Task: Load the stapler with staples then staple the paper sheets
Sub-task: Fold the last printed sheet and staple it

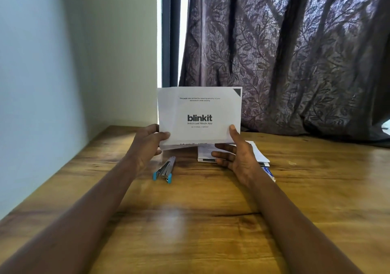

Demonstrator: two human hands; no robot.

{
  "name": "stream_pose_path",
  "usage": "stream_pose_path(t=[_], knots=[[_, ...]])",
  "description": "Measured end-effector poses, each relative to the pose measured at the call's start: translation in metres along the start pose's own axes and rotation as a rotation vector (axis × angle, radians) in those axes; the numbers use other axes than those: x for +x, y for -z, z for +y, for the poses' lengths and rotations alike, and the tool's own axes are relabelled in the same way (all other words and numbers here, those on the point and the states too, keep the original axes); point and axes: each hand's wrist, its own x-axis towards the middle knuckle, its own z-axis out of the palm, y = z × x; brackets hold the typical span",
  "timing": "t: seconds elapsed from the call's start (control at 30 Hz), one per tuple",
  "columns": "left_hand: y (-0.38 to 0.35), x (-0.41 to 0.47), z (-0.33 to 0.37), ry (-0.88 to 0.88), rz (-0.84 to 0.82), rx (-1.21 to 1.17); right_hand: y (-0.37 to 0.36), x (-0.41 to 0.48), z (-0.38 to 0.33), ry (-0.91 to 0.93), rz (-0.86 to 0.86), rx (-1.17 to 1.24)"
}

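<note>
Two hands are holding thin white printed sheets [199, 113] upright above a glossy wooden table [190, 221]. The left hand [150, 141] is pinching the lower left edge. The right hand [236, 154] is gripping the lower right, thumb on the face. The sheets are probably light, floppy and easily creased, so best held by the edges. A slim metal stapler [164, 170] with blue ends is lying on the table below the left hand.

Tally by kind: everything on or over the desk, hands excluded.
Stapler: 1
Paper: 2 bundles (held blinkit sheets; folded papers lying flat)
Blue-and-white box, partly hidden by the right wrist: 1
Total: 4
</note>
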Motion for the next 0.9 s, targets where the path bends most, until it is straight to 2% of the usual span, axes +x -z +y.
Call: stream_pose_path(t=[0.27,0.4,0.6,0.73,0.9], knots=[[0.004,0.003,-0.003,0.071,0.074,-0.023,0.0,0.0,0.002,0.055,0.026,0.116],[0.006,0.006,-0.003,0.097,0.078,-0.125,0.0,0.004,0.003,0.075,0.062,0.13],[0.012,0.008,0.0,0.086,0.073,-0.334,0.0,0.003,0.004,0.079,-0.059,0.039],[0.014,0.008,0.001,0.075,0.053,-0.179,-0.003,-0.003,0.004,0.088,-0.106,0.026],[0.01,-0.002,0.008,-0.037,-0.096,0.028,0.005,-0.008,-0.007,0.105,-0.096,0.138]])
